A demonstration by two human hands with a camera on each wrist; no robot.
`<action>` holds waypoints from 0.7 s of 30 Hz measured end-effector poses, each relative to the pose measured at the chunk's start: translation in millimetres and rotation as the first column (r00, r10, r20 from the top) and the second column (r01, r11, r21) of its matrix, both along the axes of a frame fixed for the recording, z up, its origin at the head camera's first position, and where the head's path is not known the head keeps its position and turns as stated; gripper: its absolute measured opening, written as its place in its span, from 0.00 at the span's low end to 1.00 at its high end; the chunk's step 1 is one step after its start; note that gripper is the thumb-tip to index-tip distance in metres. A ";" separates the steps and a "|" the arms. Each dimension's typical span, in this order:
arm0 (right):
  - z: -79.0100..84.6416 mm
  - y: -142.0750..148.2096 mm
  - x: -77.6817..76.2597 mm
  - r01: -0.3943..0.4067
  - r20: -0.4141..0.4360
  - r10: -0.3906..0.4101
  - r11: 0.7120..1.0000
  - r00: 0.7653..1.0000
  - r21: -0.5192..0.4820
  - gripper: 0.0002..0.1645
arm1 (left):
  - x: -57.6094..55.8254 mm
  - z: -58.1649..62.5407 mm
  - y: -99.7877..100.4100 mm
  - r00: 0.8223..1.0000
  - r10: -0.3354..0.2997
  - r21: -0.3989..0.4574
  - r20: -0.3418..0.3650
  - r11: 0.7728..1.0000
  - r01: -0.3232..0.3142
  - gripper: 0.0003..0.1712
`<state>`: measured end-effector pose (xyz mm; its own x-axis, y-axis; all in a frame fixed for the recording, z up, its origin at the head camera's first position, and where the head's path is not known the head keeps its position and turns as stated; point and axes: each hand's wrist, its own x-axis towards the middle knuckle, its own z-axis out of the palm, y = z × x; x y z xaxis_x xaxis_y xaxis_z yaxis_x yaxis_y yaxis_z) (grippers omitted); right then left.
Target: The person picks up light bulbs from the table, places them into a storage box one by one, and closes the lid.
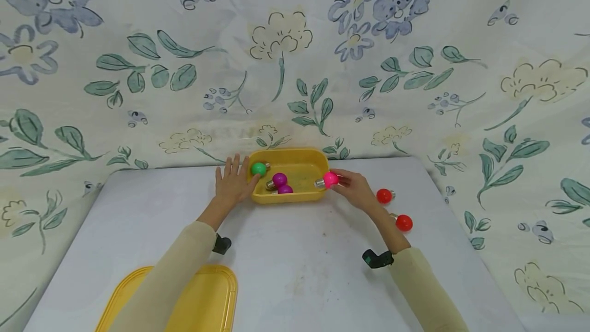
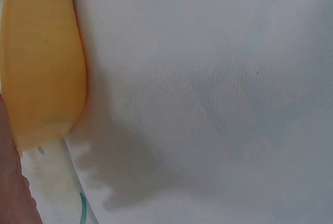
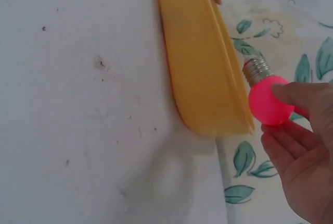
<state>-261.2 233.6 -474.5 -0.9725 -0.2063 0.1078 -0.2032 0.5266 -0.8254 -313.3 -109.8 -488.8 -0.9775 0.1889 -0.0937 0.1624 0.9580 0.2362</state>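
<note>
Transfer of a bulb at the bench's far edge. My right grip (image 1: 355, 188) pinches the pink bulb (image 1: 330, 179) at the right rim of the yellow bin (image 1: 290, 198), metal base toward the bin; my left grip (image 1: 232, 184), fingers spread, lies at its left end. The bin holds a green bulb (image 1: 259, 169) and two purple bulbs (image 1: 279, 179); two red bulbs (image 1: 383, 195) lie toward the right edge of the bench (image 1: 286, 250). I judge the step as loading; the next move probably calls for clearing the rim, lowering and releasing.
</note>
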 end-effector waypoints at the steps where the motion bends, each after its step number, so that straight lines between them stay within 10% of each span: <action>1: -0.1 -3.0 -3.3 -0.002 -0.003 0.002 1.000 1.000 0.006 0.28 | -0.3 -0.3 -0.1 1.000 0.001 0.002 -0.001 1.000 -0.001 0.44; 21: -3.0 -45.1 -35.2 -0.077 0.040 0.069 0.960 0.997 0.270 0.25 | 3.3 3.4 1.4 1.000 0.006 0.016 -0.011 1.000 -0.006 0.44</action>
<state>-296.4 188.5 -477.5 -0.9556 -0.2945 0.0091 -0.2270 0.7162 -0.6600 -310.0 -108.5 -485.3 -0.9797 0.1843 -0.0794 0.1594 0.9550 0.2501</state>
